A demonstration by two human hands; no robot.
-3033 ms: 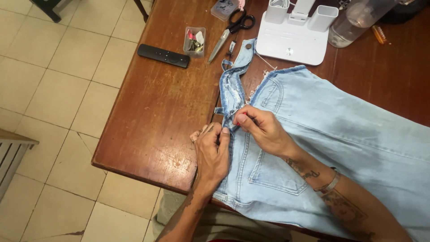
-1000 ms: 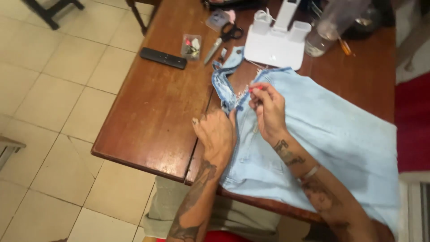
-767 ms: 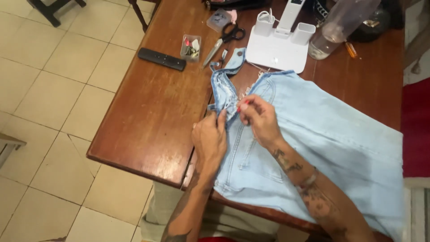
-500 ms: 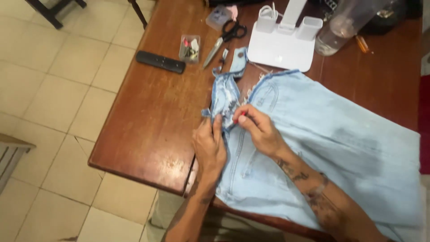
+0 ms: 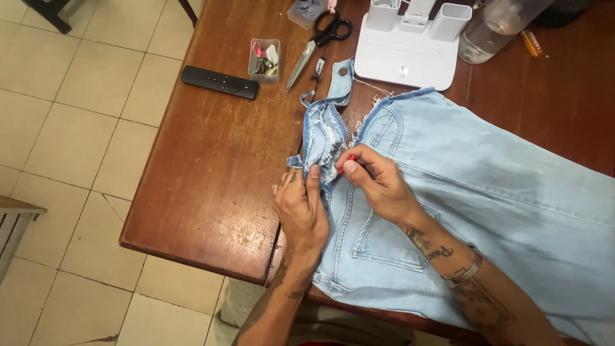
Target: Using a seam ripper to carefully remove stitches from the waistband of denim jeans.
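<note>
The pair of light blue denim jeans (image 5: pixel 461 192) lies flat on the worn brown wooden table (image 5: pixel 211 166), covering its right half, with the frayed waistband (image 5: pixel 323 131) turned up near the table's centre. The left hand (image 5: pixel 302 208) is closed on the waistband's lower frayed edge, thumb on top. The right hand (image 5: pixel 378 179), just beside it on the denim, pinches a small red-handled tool (image 5: pixel 348 162) at the waistband seam. Beyond the jeans stand a white plastic charging dock (image 5: pixel 410 48), black-handled scissors (image 5: pixel 317 41), a small clear plastic box of oddments (image 5: pixel 264 59) and a black remote control (image 5: pixel 220 82).
</note>
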